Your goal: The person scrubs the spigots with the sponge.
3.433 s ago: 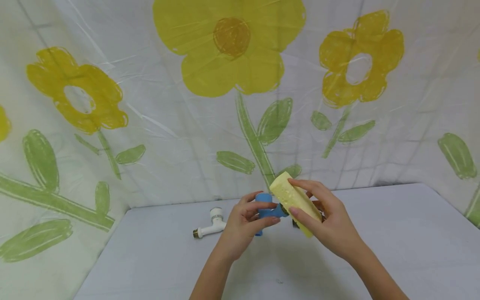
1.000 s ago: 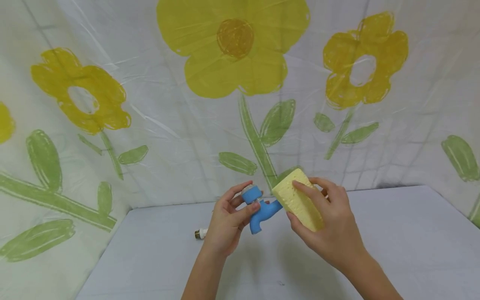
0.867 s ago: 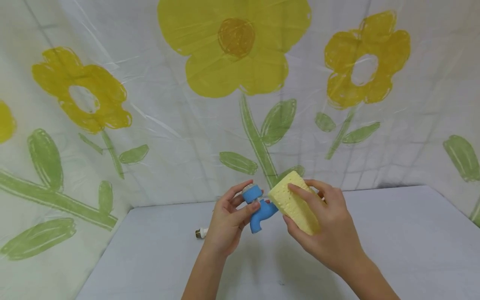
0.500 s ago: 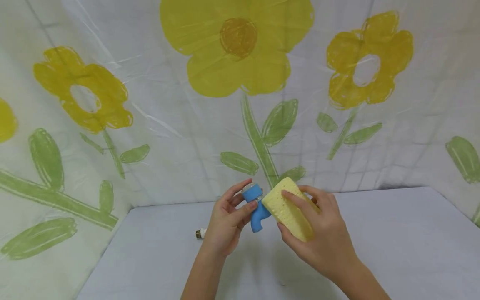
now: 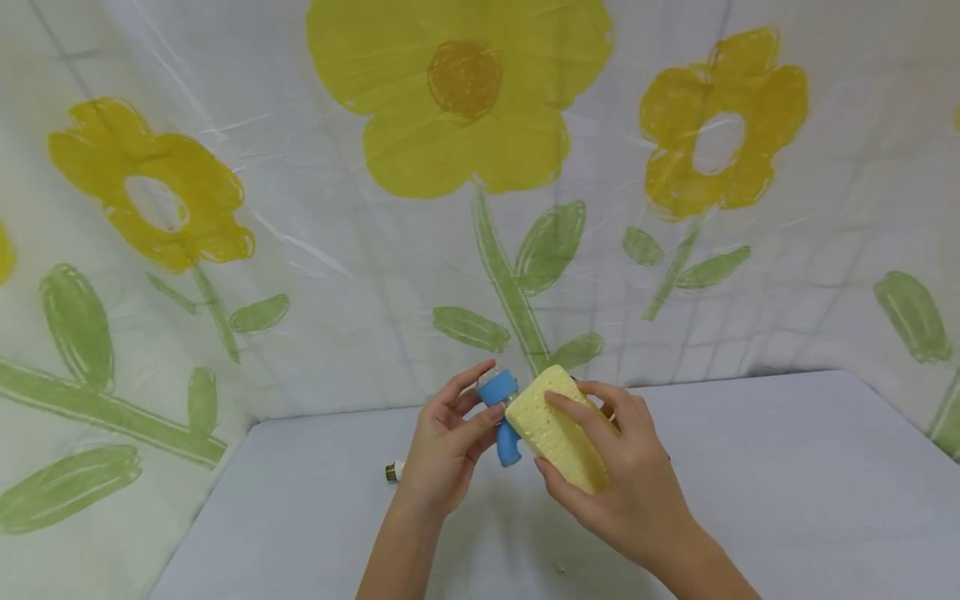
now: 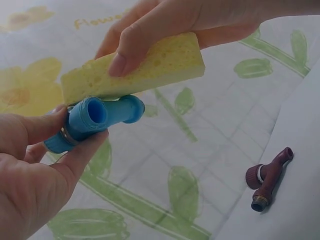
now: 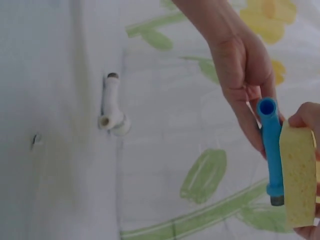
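Above the table, my left hand (image 5: 442,454) holds a blue plastic tap (image 5: 507,446) by its round knob, thumb in front and fingers behind. My right hand (image 5: 626,479) grips a pale yellow sponge (image 5: 558,429) between thumb and fingers, its index finger lying on the broad face. The sponge lies along the tap's body and covers much of it in the head view. From the left wrist, the tap's open spout (image 6: 95,112) faces the camera, with the sponge directly above. The right wrist view shows the tap's dark threaded end (image 7: 277,200) beside the sponge.
A white tap (image 7: 112,102) lies on the table (image 5: 750,467), mostly hidden behind my left hand in the head view. A dark red tap (image 6: 270,180) lies on the table in the left wrist view. Behind stands a curtain (image 5: 375,250) printed with flowers.
My left hand has tilted the tap, spout now downward. From the threaded end, my right hand has slid the sponge left and down along the tap towards the knob, covering more of its body.
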